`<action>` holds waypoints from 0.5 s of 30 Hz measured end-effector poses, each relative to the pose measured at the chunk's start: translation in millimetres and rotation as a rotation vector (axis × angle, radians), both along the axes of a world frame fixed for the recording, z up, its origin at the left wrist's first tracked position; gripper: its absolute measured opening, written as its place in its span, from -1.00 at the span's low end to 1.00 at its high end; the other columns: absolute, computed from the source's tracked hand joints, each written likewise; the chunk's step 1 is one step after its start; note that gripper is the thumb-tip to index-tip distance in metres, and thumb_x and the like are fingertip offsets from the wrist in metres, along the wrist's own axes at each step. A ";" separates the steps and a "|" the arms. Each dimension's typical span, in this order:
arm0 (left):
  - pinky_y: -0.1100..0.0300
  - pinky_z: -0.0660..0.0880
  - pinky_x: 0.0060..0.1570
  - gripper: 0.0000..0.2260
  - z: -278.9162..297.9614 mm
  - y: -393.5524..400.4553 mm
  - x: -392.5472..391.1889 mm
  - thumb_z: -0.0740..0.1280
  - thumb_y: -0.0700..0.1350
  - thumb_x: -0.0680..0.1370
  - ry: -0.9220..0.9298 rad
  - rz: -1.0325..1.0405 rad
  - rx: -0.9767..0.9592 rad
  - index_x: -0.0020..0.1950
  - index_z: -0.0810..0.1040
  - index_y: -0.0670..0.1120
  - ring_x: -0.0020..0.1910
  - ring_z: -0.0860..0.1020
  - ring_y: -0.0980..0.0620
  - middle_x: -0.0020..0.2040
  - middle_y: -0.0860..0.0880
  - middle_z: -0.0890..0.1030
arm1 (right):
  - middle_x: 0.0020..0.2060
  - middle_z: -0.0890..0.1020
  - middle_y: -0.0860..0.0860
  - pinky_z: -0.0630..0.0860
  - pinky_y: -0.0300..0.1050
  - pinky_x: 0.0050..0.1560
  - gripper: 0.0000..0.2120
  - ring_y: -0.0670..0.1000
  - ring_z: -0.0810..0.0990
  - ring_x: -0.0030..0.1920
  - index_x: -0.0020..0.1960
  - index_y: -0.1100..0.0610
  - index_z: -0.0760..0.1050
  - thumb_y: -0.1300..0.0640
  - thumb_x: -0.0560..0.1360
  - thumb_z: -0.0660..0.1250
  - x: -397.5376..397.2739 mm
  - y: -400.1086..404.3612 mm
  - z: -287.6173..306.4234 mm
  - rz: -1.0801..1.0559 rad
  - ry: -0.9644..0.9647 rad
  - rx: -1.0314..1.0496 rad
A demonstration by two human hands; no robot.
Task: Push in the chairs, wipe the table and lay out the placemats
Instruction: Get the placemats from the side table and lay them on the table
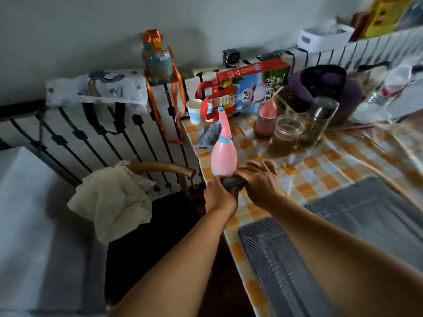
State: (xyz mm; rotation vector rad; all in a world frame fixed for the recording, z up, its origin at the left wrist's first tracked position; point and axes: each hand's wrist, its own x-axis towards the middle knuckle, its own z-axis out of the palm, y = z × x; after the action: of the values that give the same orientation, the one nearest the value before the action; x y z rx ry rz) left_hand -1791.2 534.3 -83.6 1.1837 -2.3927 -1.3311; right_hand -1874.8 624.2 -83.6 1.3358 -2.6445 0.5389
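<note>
Left hand [217, 193] and right hand [261, 179]: both were closed on a dark grey rolled item [233, 183], unidentifiable, at the table's [320, 165] left edge, touching the pink spray bottle [223, 156]. Grey placemats [343, 236]: two lay along the near edge. Wooden chair [160, 168]: stood beside the left edge, white cloth [114, 202] draped over it.
</note>
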 end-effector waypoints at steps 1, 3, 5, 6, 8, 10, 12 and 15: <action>0.01 0.39 0.19 -0.62 -7.3 -0.7 -5.4 0.31 0.00 0.50 -0.069 -0.054 -0.044 0.29 0.39 -0.06 0.28 0.40 -0.17 0.28 -0.13 0.46 | 0.36 0.46 -0.02 0.10 -0.03 0.36 -0.61 0.07 0.31 0.43 0.29 -0.06 0.47 0.14 0.48 0.23 -4.1 2.6 -7.5 -0.040 -0.065 0.116; 0.03 0.28 0.31 -0.58 -22.9 1.2 -10.2 0.22 -0.03 0.55 -0.195 -0.147 -0.051 0.40 0.30 -0.04 0.37 0.28 -0.20 0.39 -0.13 0.35 | 0.54 0.07 -0.11 -0.07 0.06 0.49 -0.46 0.01 -0.04 0.54 0.50 -0.12 0.14 0.09 0.56 0.17 -8.6 10.4 -26.3 -0.098 -0.235 0.399; 0.03 0.20 0.37 -0.55 -31.7 4.3 -7.4 0.17 -0.03 0.57 -0.261 -0.208 -0.051 0.46 0.21 -0.02 0.43 0.19 -0.19 0.47 -0.10 0.24 | 0.55 -0.09 -0.15 -0.11 0.14 0.51 -0.40 0.00 -0.17 0.55 0.54 -0.13 -0.09 0.07 0.59 0.11 -6.3 15.7 -40.7 -0.115 -0.307 0.533; 0.02 0.17 0.39 -0.54 -34.3 5.4 -4.9 0.16 -0.04 0.58 -0.265 -0.225 -0.059 0.48 0.18 -0.01 0.44 0.16 -0.19 0.49 -0.08 0.20 | 0.55 -0.12 -0.16 -0.11 0.15 0.51 -0.38 -0.01 -0.19 0.54 0.54 -0.13 -0.14 0.08 0.59 0.10 -4.3 17.0 -46.2 -0.122 -0.316 0.532; 0.01 0.13 0.41 -0.51 -34.8 6.4 2.7 0.18 -0.09 0.56 -0.221 -0.230 -0.055 0.48 0.15 0.02 0.46 0.13 -0.18 0.51 -0.06 0.16 | 0.55 -0.13 -0.15 -0.11 0.14 0.51 -0.37 -0.02 -0.19 0.54 0.54 -0.13 -0.17 0.07 0.59 0.09 2.0 18.9 -47.8 -0.145 -0.315 0.485; 0.03 0.13 0.41 -0.46 -30.2 11.2 10.5 0.22 -0.12 0.53 -0.161 -0.192 -0.008 0.48 0.14 0.07 0.45 0.13 -0.16 0.50 -0.07 0.14 | 0.55 -0.11 -0.14 -0.13 0.08 0.52 -0.38 -0.04 -0.18 0.54 0.54 -0.13 -0.15 0.09 0.59 0.09 9.4 22.2 -41.0 -0.171 -0.306 0.454; 0.02 0.17 0.39 -0.43 -22.3 23.5 21.3 0.26 -0.11 0.51 -0.126 -0.127 0.074 0.47 0.13 0.08 0.43 0.14 -0.16 0.46 -0.10 0.13 | 0.55 -0.03 -0.13 -0.09 0.01 0.51 -0.39 -0.05 -0.11 0.54 0.54 -0.12 -0.04 0.14 0.56 0.11 16.9 27.1 -31.7 -0.195 -0.316 0.361; 0.00 0.20 0.38 -0.43 -13.7 50.6 38.3 0.29 -0.11 0.51 -0.106 -0.068 0.191 0.47 0.13 0.00 0.40 0.16 -0.18 0.43 -0.14 0.14 | 0.47 0.27 -0.03 0.19 0.02 0.44 -0.47 0.07 0.18 0.47 0.47 -0.05 0.23 0.14 0.51 0.17 27.8 38.0 -23.3 -0.236 -0.354 0.166</action>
State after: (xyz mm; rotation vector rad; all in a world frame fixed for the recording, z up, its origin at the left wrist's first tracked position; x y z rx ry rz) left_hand -1752.9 584.9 -97.3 1.2608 -2.4428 -1.5875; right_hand -1847.0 662.3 -106.9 1.0213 -3.1415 0.5802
